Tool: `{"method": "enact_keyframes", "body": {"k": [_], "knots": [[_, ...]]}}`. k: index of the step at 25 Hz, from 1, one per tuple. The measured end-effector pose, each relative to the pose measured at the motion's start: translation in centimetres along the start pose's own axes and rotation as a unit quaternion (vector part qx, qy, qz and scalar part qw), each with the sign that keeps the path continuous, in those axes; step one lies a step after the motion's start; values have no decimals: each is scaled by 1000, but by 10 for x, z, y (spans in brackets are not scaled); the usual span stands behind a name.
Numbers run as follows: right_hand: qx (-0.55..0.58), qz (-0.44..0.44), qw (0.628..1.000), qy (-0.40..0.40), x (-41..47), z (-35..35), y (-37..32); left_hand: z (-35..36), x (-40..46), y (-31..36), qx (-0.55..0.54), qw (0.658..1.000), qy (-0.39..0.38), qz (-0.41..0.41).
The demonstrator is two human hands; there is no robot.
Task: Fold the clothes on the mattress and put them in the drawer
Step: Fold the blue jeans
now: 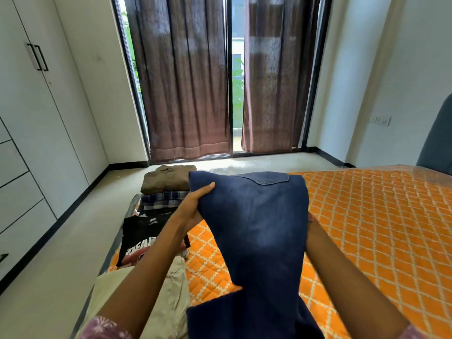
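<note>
1. Head view: dark blue jeans (256, 228) are held up above the orange quilted mattress (367, 216), between the two arms.
2. The left hand (193, 206) is seen at the jeans' upper left edge; its fingers (206, 188) are curled round the denim, with the thumb laid along the front of the cloth.
3. The right hand is hidden behind the jeans' right edge, so whether its fingers are open or gripping cannot be told; only the forearm is visible.
4. The jeans' long axis runs from the waist, raised toward the window, down to the leg ends near the person; a back pocket is seen at the top.
5. Along the mattress's left edge, folded clothes are laid in a row: a brown shirt (168, 178) farthest away, a plaid shirt (162, 199) just beside it, a black printed t-shirt (144, 236), and beige trousers (168, 302) nearest.
6. White drawer fronts (17, 192) are seen closed at the left wall, below the wardrobe doors (36, 94).
</note>
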State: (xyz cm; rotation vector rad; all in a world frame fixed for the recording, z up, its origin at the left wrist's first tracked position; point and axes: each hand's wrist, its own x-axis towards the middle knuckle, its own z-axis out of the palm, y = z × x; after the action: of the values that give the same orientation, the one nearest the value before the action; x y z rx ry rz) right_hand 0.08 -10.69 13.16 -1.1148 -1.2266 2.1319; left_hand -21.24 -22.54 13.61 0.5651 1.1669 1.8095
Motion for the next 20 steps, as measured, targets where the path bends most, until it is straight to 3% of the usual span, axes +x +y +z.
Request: {"method": "enact_keyframes", "body": {"k": [3, 5, 7, 9, 10, 11, 13, 14, 16, 17, 20], "knots": [[51, -20, 998, -29, 23, -18, -38, 20, 10, 31, 76, 996, 30, 46], [147, -82, 982, -85, 22, -32, -43, 26, 12, 48, 144, 987, -12, 75], [181, -134, 966, -125, 25, -38, -53, 33, 18, 67, 291, 952, -45, 86], [70, -202, 969, -124, 25, -29, -69, 51, 23, 86, 439, 892, -45, 102], [-7, -222, 969, -107, 23, -20, -79, 63, 25, 95, 453, 881, -27, 130], [-59, -208, 974, -65, 25, -15, -90, 73, 29, 103, 433, 890, -1, 145], [-72, -151, 986, -14, 27, -14, -113, 91, 30, 113, 264, 958, 36, 102], [-26, -152, 988, -12, 27, -13, -124, 94, 29, 113, 140, 986, 17, 93], [110, -197, 973, -51, 22, -9, -144, 96, 33, 103, -27, 993, -53, 103], [115, -208, 969, -70, 18, -6, -151, 96, 34, 92, -13, 993, -67, 99], [-95, -159, 982, -17, 16, -5, -161, 98, 36, 78, 132, 989, -1, 70]]}}
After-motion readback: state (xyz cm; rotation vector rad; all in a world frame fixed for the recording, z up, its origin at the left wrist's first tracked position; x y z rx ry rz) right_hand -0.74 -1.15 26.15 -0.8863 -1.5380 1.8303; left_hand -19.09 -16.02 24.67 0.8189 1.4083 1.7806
